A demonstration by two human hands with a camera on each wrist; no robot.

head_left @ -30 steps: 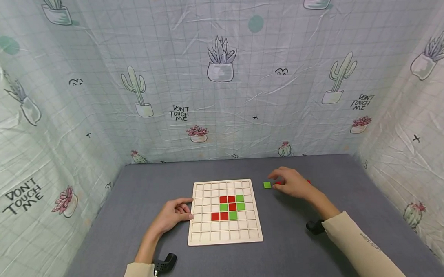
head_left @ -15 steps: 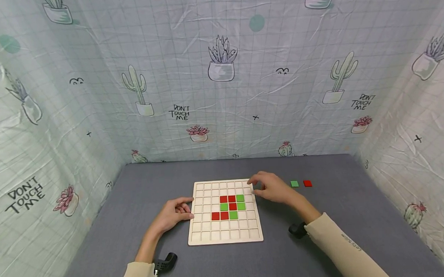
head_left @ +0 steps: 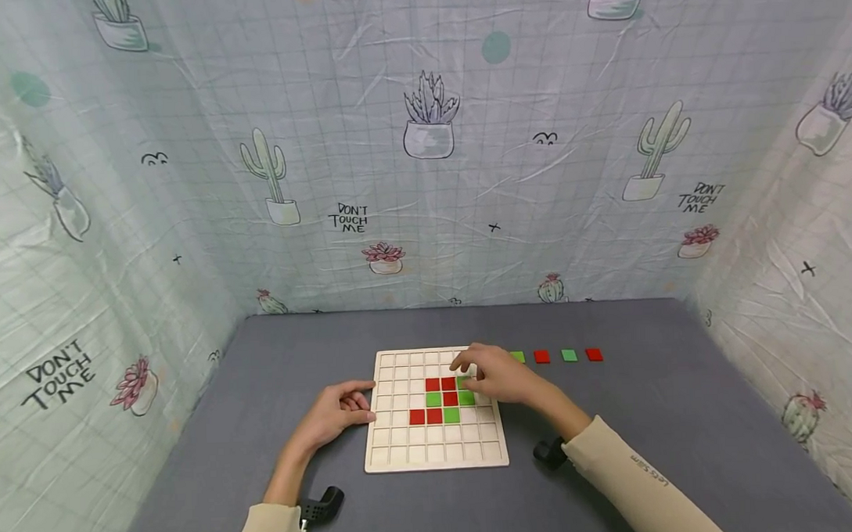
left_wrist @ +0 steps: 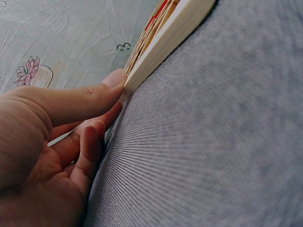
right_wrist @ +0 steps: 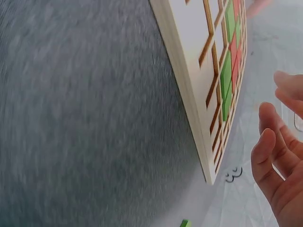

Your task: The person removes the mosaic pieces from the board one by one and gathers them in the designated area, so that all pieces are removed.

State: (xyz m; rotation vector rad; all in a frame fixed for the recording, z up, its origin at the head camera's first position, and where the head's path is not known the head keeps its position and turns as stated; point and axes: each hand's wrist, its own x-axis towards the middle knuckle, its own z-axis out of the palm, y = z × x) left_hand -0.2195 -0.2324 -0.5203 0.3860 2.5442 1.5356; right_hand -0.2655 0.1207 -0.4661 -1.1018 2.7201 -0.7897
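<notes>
The square wooden grid board (head_left: 400,455) lies on the table, with several red tiles (head_left: 417,416) and green tiles (head_left: 451,415) in its cells. At its left edge my left hand (head_left: 327,418) touches with thumb and index fingertip, the other fingers bent; the left wrist view shows the thumb (left_wrist: 80,105) against the board's side. My right hand (head_left: 503,374) is over the board's upper right, partly covering a green tile (head_left: 467,398). In the right wrist view its fingers (right_wrist: 270,146) are apart and loosely bent, with nothing seen between them.
Behind and right of the board, a row of loose tiles lies on the grey table (head_left: 650,415): green (head_left: 518,357), red (head_left: 541,357), green (head_left: 569,356) and red (head_left: 594,355). A patterned cloth (head_left: 308,129) stands behind and at both sides.
My right hand has moved left from above the loose tiles to over the board, uncovering the row. My left hand stays at the board's left edge.
</notes>
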